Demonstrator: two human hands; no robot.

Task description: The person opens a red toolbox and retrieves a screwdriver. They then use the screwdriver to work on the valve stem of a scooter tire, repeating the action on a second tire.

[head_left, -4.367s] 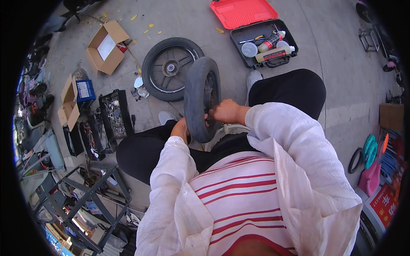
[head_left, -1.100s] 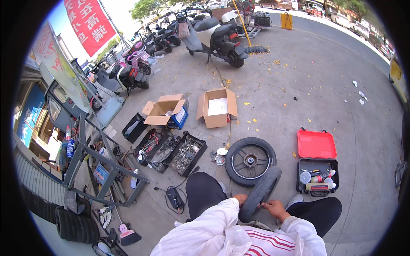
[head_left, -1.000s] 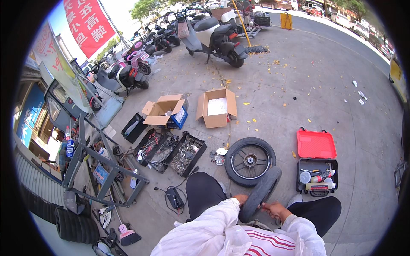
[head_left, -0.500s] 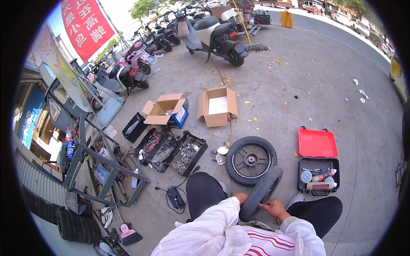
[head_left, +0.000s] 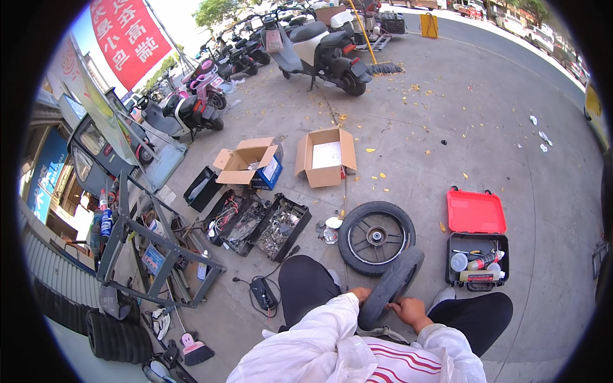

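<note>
I hold a tyred wheel (head_left: 391, 287) upright but tilted between my bent knees. My left hand (head_left: 359, 294) is against its left side, its fingers hidden behind the tyre. My right hand (head_left: 408, 311) has its fingers closed at the inner side of the wheel; whatever they pinch is too small to make out. A second spoked wheel (head_left: 377, 236) lies flat just beyond. To its right an open black case (head_left: 469, 244) with a red lid (head_left: 476, 210) holds bottles, clear tubs and tools.
Cardboard boxes (head_left: 325, 156), black trays of small parts (head_left: 279, 226) and a black device with a cord (head_left: 263, 293) lie ahead-left. A metal frame (head_left: 166, 268) and ribbed black tubes (head_left: 118, 335) are at left. Scooters (head_left: 325, 54), a mop (head_left: 385, 67) and a road with vehicles are farther off.
Since the earliest frame my view has tilted up to show the forecourt and road. My hands stay at the same upright wheel, with little visible movement over the last second.
</note>
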